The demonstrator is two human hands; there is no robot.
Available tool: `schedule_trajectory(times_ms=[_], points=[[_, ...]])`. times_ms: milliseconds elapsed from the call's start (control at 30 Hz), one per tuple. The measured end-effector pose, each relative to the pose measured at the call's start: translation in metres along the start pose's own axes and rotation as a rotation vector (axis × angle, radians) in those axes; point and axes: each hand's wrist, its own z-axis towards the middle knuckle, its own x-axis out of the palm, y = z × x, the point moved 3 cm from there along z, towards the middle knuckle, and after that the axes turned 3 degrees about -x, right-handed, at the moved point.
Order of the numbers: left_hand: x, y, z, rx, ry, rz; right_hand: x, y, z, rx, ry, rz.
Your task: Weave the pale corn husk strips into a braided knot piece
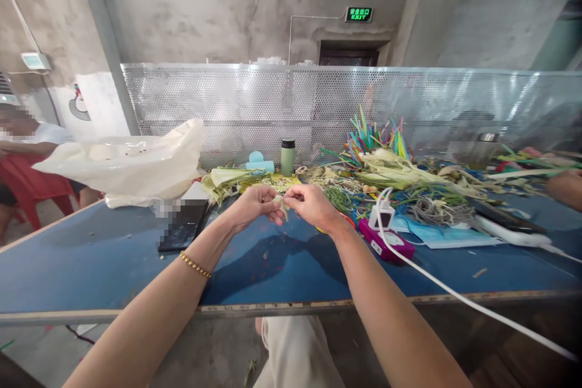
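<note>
Over the blue table (pixel 254 282), my left hand (pixel 259 205) and my right hand (pixel 311 203) meet with fingertips nearly together. Between them is a small pale piece of husk (pixel 284 207), pinched from both sides and partly hidden by the fingers. The left hand's fingers curl around its left part, while the thumb and forefinger of the right grip its other edge. Just behind the hands lie pale green corn husks (pixel 231 177) and small yellowish scraps. A bigger heap of husks (pixel 386 167) spreads to the right.
A green bottle (pixel 287 157) stands behind my hands. To the right are a purple power strip (pixel 386 242) with a white cable, wire coils (pixel 439 211) and colourful pipe cleaners (pixel 370 136). A large plastic bag (pixel 131 160) and a dark tablet-like object (pixel 184 227) lie left. Another person's hand (pixel 566 188) shows far right.
</note>
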Motion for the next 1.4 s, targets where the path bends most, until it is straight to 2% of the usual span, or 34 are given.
schedule_trajectory(times_ms=[133, 367, 600, 800, 1067, 1400], points=[[0.0006, -0.0003, -0.0007, -0.024, 0.013, 0.01, 0.0009, 0.0008, 0.0006, -0.005, -0.042, -0.046], [0.0004, 0.0022, 0.0007, -0.048, -0.057, -0.02, 0.0005, 0.0029, 0.0008, -0.051, 0.013, -0.103], [0.0014, -0.0007, -0.0002, -0.052, -0.076, 0.03, 0.0037, 0.0046, 0.0016, -0.05, -0.01, -0.166], [0.0017, -0.0045, -0.0012, -0.039, -0.14, 0.067, 0.0054, 0.0054, 0.0016, -0.064, -0.03, -0.193], [-0.0002, -0.004, -0.0006, 0.004, -0.078, 0.005, 0.0038, 0.0056, 0.0023, -0.153, -0.099, -0.086], [-0.0002, -0.0034, -0.0006, 0.018, -0.064, 0.057, 0.005, 0.004, 0.0014, -0.025, -0.09, 0.082]])
